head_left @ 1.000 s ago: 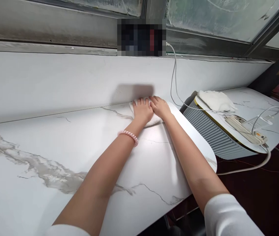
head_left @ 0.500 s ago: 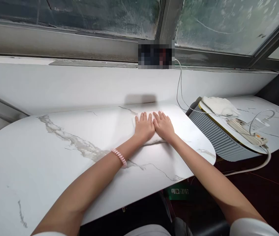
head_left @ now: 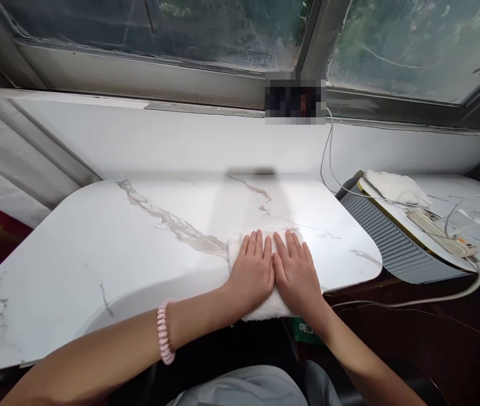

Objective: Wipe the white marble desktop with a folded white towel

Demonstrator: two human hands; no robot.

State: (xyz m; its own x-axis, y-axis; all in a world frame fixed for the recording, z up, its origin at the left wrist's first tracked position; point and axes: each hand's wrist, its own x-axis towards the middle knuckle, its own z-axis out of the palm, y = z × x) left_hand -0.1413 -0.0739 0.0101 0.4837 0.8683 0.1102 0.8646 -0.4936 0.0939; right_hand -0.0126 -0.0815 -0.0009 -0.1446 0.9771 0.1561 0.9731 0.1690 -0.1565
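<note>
A folded white cloth [head_left: 267, 308] lies under both of my hands at the front edge of the white marbled tabletop [head_left: 146, 248]. My left hand [head_left: 253, 270] rests flat on the cloth's left part, fingers stretched toward the window. Beside it, my right hand [head_left: 298, 273] lies palm down on the right part, its thumb against the left hand. The cloth's near edge hangs a little past the table's edge. A pink coiled band [head_left: 164, 332] circles my left wrist. Both palms are hidden from view.
To the right stands a second marbled table with a ribbed grey side [head_left: 370, 239]. On it are a crumpled white cloth [head_left: 398, 187] and a power strip [head_left: 440, 232] with cables. A thin white cable [head_left: 330, 146] hangs by the wall. Windows line the back.
Both hands and the cloth under them have slid from near the back of the tabletop toward me, to its front edge. The head view has shifted left.
</note>
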